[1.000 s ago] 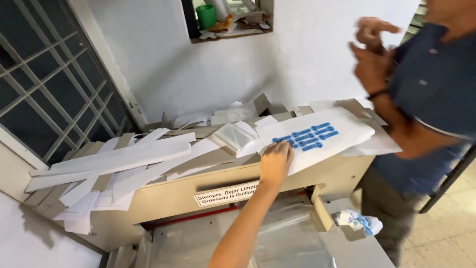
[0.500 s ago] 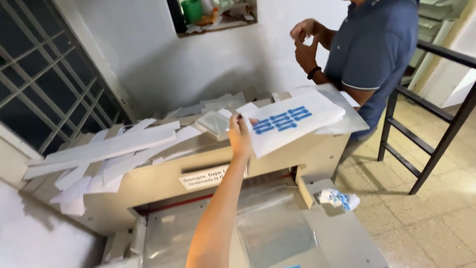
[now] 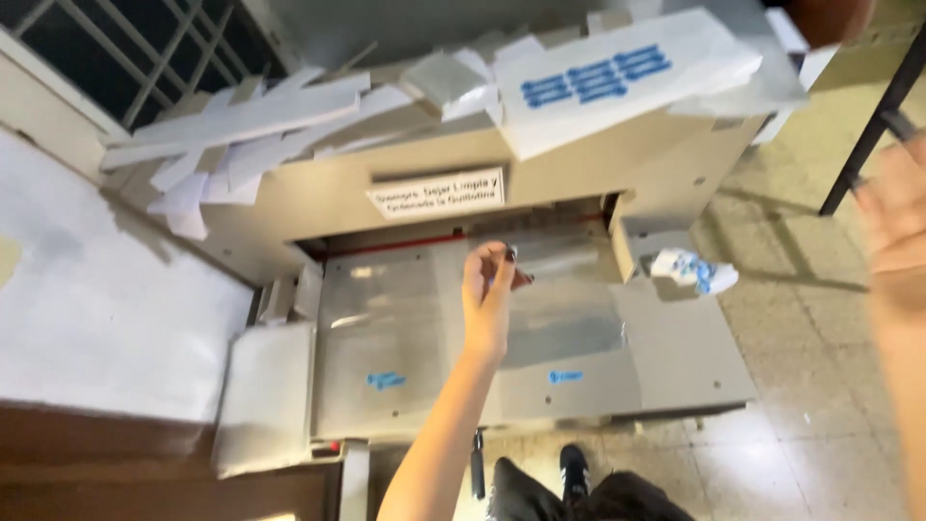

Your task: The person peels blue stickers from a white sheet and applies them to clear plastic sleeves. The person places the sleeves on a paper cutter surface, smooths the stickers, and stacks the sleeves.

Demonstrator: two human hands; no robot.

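A black shoe (image 3: 576, 467) shows at the bottom edge, on the tiled floor (image 3: 820, 318). Above it, the left hand (image 3: 490, 294) hangs over the shiny metal counter (image 3: 386, 338) of a beige paper guillotine (image 3: 318, 198); its fingers (image 3: 505, 262) are loosely curled and hold nothing. At the right edge the right hand (image 3: 892, 217) is blurred, so I cannot tell how its fingers are set. A crumpled blue-and-white wrapper (image 3: 693, 268) lies near the counter's right side. Farther back, on top of the machine and well apart from the left hand, rests a white sheet with blue printed bars (image 3: 617, 82) among white paper offcuts (image 3: 241, 121).
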